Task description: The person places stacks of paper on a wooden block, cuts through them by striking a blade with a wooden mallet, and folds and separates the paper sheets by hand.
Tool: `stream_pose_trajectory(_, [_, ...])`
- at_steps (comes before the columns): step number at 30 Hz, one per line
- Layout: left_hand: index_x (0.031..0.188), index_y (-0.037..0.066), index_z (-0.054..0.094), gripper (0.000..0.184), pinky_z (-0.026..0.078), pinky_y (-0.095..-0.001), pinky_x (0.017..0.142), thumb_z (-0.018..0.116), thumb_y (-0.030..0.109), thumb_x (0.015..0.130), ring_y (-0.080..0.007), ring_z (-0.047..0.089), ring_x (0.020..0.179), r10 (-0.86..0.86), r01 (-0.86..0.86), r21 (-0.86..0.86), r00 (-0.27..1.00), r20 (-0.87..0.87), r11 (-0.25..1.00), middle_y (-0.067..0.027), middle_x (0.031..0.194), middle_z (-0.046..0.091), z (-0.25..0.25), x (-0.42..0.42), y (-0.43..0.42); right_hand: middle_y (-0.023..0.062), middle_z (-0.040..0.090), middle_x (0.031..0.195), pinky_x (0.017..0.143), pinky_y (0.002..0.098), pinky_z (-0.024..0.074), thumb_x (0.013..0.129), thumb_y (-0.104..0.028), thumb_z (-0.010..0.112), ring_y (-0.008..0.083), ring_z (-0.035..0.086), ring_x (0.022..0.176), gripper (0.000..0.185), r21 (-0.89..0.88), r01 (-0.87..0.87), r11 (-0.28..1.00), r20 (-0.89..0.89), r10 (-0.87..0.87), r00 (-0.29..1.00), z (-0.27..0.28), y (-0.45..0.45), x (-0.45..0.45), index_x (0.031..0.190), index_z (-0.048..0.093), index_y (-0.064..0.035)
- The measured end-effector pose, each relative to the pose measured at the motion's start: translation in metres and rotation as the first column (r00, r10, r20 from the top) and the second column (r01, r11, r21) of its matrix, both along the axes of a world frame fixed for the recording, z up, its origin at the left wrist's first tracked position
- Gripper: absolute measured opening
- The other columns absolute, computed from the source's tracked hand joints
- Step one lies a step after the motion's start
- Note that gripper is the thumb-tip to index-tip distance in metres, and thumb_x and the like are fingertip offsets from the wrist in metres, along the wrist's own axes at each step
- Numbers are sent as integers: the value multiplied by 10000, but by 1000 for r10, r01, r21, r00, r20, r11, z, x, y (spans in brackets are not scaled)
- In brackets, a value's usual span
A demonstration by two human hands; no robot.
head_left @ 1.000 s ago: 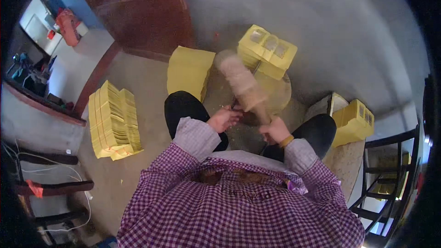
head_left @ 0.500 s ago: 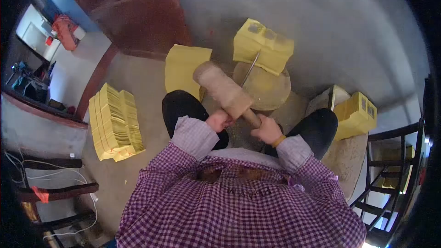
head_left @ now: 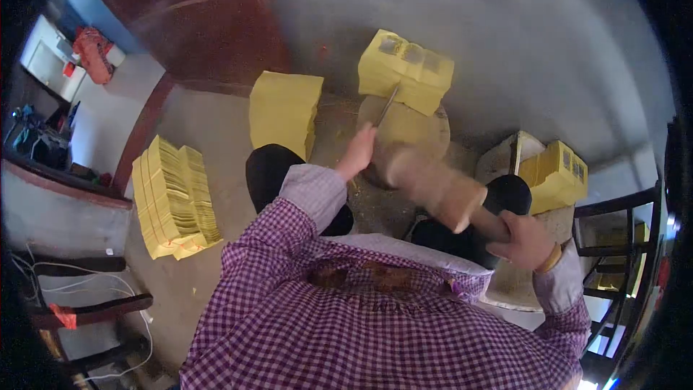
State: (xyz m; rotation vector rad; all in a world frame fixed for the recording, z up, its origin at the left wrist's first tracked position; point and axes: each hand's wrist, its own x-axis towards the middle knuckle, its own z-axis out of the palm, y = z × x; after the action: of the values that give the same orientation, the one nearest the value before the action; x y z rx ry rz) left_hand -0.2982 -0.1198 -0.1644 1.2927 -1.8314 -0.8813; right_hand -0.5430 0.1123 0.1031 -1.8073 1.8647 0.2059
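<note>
My right hand (head_left: 527,240) is wrapped round the handle of a thick wooden mallet (head_left: 437,184), whose head is blurred by motion over my lap. My left hand (head_left: 357,153) is closed on the near end of a thin metal rod (head_left: 388,105). The rod's far end meets a stack of yellow paper (head_left: 406,72), which has dark square marks on its top. Under that stack is a round wooden block (head_left: 411,130), partly covered by the mallet. Just left of my left hand stands another yellow paper stack (head_left: 285,112).
Tied yellow paper bundles (head_left: 173,198) lie on the floor at left. More yellow paper (head_left: 559,177) sits at right, near a dark chair rack (head_left: 621,245). A white cable (head_left: 94,267) hangs by dark bars at lower left. A grey wall (head_left: 520,50) rises behind.
My left hand has moved forward from beside the mallet to the metal rod and taken hold of it. My right hand has swung the mallet to the right and back.
</note>
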Motion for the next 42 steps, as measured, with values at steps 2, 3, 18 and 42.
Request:
stream_pose_trajectory(2, [1105,8,477,338,466,-336,631,348,274,942,-225,579,703,-16,16,3,982,189,1000,-180,865,585,35,-2,-12,190,616,720,621,434,478,638,-381,682,365,611,695,458,43,-122,992,-163,127,978,-2,2,3,885,553,-17])
stream_pose_trajectory(3, [1093,4,481,350,464,-359,664,337,285,942,-274,585,756,-150,116,147,958,243,982,-194,894,590,60,4,-17,190,616,720,621,434,478,638,-381,682,365,611,695,458,53,-124,991,-160,131,978,-11,0,6,885,553,-17])
stream_pose_trajectory(18, [915,12,534,381,417,-500,743,352,346,913,-439,547,844,21,-35,105,991,132,994,-246,905,589,20,-1,-6,174,649,903,702,414,499,730,-267,559,310,636,845,278,234,-250,939,-179,295,939,-247,-102,87,890,672,-70])
stream_pose_trajectory(42, [1193,79,414,399,465,-459,651,532,266,862,-392,589,764,-364,414,62,709,604,908,-227,832,601,83,40,21,147,390,1337,1038,397,266,842,-204,550,295,348,1251,527,-837,93,539,259,240,936,-200,-296,-6,1309,364,-47])
